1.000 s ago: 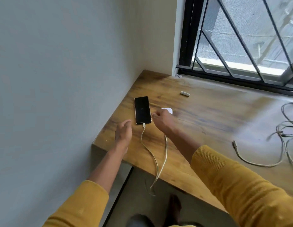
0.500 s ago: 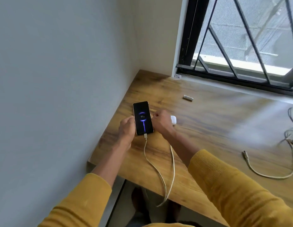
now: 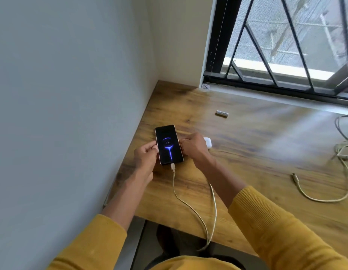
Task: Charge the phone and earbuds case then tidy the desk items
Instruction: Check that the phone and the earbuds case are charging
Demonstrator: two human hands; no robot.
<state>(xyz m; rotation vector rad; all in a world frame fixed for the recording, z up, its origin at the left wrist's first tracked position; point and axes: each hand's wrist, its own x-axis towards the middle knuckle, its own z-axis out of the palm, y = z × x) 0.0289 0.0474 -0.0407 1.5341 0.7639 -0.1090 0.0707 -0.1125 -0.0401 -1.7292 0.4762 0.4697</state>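
Both hands, left hand (image 3: 146,155) and right hand (image 3: 192,148), grip the phone (image 3: 168,145) by its side edges (screen lit). Its cable (image 3: 188,203) trails off the surface (image 3: 247,152) near edge.

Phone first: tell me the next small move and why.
Probably let go of the phone and reach for the earbuds case. The screen shows a charging animation with its cable plugged in, while both the left hand and right hand pinch its edges.
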